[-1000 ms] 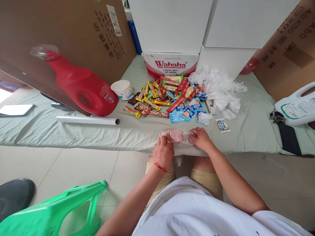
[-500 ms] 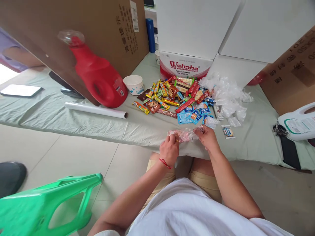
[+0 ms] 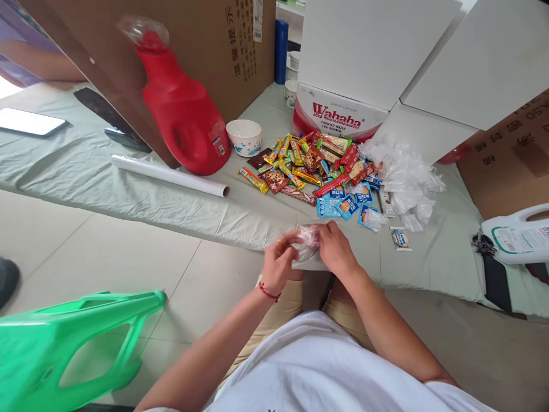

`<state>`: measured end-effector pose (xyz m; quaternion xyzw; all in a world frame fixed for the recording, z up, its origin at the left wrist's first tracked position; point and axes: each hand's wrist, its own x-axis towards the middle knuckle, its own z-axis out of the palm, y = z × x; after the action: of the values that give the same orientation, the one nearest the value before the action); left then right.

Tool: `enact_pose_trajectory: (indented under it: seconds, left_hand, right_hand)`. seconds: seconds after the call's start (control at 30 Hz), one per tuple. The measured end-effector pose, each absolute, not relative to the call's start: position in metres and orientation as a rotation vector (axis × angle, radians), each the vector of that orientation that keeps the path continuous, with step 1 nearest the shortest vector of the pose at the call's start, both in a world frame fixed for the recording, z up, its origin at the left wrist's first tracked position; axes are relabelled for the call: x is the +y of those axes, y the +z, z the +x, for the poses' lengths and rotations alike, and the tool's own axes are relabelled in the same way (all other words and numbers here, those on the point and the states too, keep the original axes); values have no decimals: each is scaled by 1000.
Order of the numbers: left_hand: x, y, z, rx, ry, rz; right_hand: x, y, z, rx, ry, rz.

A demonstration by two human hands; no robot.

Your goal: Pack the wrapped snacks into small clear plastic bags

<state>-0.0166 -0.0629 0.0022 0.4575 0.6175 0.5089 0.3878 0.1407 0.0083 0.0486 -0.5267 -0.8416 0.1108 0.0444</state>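
Between my hands, at the front edge of the cloth-covered table, is a crumpled clear plastic bag with something pinkish in it; what that is I cannot make out. My right hand is closed on the bag's right side. From the left, my left hand has its fingers curled and pinched at the bag's other side. Just beyond lie blue sachets and a heap of wrapped snack bars. One small wrapped biscuit lies apart on the right.
Clear plastic bags are piled behind right, before white boxes and a Wahaha carton. On the left stand a paper bowl, a red jug and a white roll. A green stool is below left.
My hands have come closer together, and the stretched bag is now bunched up smaller between them. My right hand has moved left. The camera view has shifted slightly.
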Motion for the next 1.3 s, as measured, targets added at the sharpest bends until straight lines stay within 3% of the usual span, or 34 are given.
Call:
enact_pose_trajectory:
  seconds: [0.13,0.27,0.6,0.87,1.07,1.3]
  left_hand:
    - [-52,5,-25,1950,1133,1150]
    - [-36,18,-12,2025,864,1307]
    - [-26,18,16,2017,990,1149]
    - [-21,13,49,1911,1372,1171]
    - [-9,11,57,1674,1421,1133]
    - [-11,8,87,1641,1438,2196]
  right_hand:
    - [0,30,147,-2453,346,-1490]
    - [1,17,152,-2294,403,-1436]
    - [2,17,160,-2071,624,-1380]
    - [-9,14,172,-1183,1361,-1342]
    - [-12,14,196,-485,1606,-1114]
    - [-27,21,195,-437,1630,-845]
